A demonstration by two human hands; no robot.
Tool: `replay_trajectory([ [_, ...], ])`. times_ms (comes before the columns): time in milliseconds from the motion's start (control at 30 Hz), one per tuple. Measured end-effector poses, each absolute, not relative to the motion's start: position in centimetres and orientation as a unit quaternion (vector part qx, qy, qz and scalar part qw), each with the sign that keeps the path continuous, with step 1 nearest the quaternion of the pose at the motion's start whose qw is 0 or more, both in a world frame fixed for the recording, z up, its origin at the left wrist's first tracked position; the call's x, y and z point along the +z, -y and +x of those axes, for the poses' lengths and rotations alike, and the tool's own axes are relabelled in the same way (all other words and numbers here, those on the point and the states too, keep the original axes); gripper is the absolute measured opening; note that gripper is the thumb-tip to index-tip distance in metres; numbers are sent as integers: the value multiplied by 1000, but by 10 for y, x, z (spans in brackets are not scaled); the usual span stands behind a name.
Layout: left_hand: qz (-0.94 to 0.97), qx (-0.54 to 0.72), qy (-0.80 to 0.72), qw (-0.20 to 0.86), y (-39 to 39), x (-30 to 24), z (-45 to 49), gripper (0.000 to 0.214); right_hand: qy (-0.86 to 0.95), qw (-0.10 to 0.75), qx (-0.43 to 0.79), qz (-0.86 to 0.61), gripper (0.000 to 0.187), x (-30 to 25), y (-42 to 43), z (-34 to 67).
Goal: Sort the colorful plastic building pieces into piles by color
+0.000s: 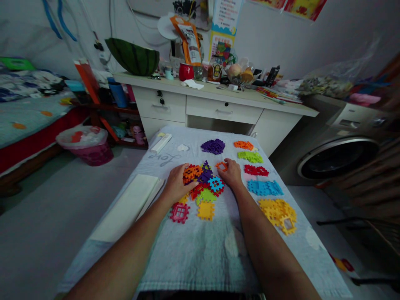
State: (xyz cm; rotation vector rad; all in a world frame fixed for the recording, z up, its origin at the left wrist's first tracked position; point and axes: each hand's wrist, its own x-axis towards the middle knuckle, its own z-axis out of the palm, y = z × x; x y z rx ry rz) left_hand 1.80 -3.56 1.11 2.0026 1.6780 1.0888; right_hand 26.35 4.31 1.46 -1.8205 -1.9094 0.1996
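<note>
My left hand (177, 185) has its thumb and fingers curled round a few orange plastic interlocking pieces (193, 171) at the left of a mixed pile. Between the fingertips of my right hand (231, 173) is an orange square frame piece (222, 166), just right of that pile. In the pile lie purple pieces (205, 173), a light blue window piece (216, 183), and red and green ones partly covered. Nearer to me are a pink window piece (179, 213) and a flat yellow piece (206, 210).
Sorted heaps line the cloth's right side: orange (243, 145), green (250, 157), red (256, 170), blue (265, 187) and yellow (277, 212). A purple heap (213, 146) lies at the back. Left are a folded white sheet (128, 204) and a white box (161, 143). A drawer desk (215, 110) stands behind.
</note>
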Motion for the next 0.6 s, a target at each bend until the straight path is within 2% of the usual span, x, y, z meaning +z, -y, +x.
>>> replay_trajectory([
  [233, 712, 341, -595, 150, 35, 14, 16, 51, 706, 334, 74, -620, 42, 4, -49, 269],
  [400, 716, 364, -568, 180, 34, 14, 17, 46, 691, 373, 87, -613, 36, 7, -57, 267],
  [600, 709, 396, -551, 194, 34, 14, 19, 42, 705, 379, 51, -597, 27, 24, -101, 281],
])
